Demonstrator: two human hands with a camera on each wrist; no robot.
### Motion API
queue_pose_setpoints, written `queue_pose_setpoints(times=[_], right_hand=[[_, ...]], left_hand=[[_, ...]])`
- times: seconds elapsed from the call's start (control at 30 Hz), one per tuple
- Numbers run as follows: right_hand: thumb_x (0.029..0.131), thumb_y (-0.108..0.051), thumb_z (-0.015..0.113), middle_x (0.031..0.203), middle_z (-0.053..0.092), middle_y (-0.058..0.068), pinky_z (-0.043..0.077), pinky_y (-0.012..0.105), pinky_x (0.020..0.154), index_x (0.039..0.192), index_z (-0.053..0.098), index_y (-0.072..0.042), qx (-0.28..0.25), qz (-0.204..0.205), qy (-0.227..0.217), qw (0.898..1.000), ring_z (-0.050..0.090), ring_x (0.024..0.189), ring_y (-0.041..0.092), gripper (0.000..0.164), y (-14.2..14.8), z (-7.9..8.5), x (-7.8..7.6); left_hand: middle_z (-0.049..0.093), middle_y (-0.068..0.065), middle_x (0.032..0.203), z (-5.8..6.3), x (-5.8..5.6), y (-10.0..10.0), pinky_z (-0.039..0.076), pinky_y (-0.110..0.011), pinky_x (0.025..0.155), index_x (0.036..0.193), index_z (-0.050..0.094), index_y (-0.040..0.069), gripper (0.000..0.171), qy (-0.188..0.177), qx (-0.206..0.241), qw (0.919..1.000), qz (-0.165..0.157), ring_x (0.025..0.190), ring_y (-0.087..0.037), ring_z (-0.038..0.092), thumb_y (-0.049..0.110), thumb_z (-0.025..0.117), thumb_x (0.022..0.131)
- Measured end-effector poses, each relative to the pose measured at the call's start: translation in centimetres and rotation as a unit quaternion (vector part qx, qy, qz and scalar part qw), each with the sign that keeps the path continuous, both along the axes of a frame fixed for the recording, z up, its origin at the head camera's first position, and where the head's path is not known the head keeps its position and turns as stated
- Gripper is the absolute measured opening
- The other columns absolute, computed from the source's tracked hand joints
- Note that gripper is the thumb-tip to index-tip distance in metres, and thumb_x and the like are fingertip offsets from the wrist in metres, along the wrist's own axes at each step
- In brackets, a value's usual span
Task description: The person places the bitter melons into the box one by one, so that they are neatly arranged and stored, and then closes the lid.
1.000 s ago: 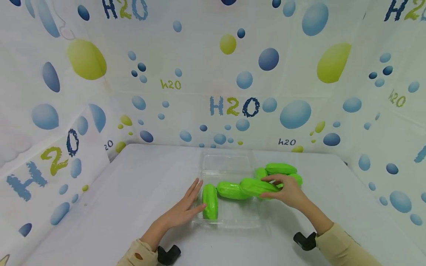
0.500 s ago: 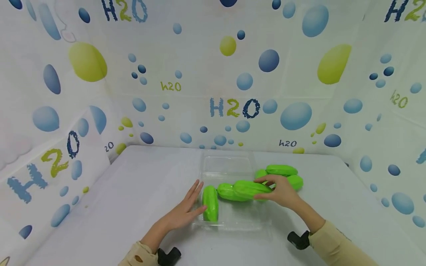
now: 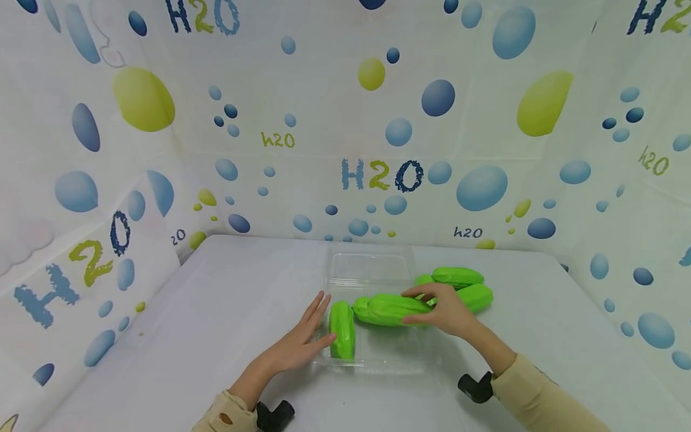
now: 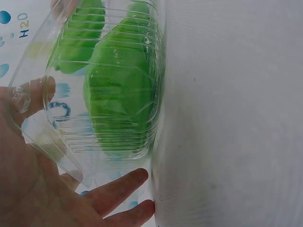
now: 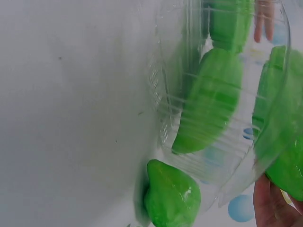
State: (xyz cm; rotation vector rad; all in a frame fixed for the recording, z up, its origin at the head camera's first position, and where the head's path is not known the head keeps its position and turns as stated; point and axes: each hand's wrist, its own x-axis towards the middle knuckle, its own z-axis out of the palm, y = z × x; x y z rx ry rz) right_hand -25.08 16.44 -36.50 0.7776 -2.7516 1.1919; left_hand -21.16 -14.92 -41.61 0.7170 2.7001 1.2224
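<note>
A clear plastic clamshell container (image 3: 385,363) lies with its lid (image 3: 369,264) folded back. Inside its left end is an upright-lying, bright green cucumber-shaped vegetable (image 3: 342,330). My left hand (image 3: 294,342) rests at the container's left side, fingers straight and spread, the thumb over the rim. My right hand (image 3: 445,309) pinches another green cucumber-shaped vegetable (image 3: 390,309) between thumb and fingers, above the container. A further one (image 5: 210,101) lies beneath it inside the container, mostly covered in the head view. The right wrist view shows the held one outside the near wall.
Several more green vegetables (image 3: 459,276) lie on the white table (image 3: 216,312) to the right of the container, partly behind my right hand. A patterned cloth (image 3: 302,90) forms the back wall. Black wrist cameras (image 3: 475,388) sit on both sleeves.
My right hand has moved left with the held green vegetable, bringing it over the one lying in the container. The left hand has stayed in place.
</note>
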Motion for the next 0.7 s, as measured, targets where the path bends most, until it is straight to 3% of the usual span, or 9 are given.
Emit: queue_pose_setpoints(times=[0.7], right_hand=[[0.066, -0.044, 0.079, 0.106, 0.065, -0.001, 0.048, 0.032, 0.077, 0.106, 0.068, -0.017, 0.014, 0.018, 0.010, 1.000, 0.058, 0.093, 0.019, 0.049, -1.5, -0.7, -0.4]], left_hand=[[-0.007, -0.009, 0.153, -0.2, -0.1, -0.1, 0.017, -0.060, 0.102, 0.148, 0.001, 0.017, 0.074, 0.006, 0.001, 1.0000, -0.002, 0.138, -0.031, 0.001, 0.039, 0.047, 0.094]])
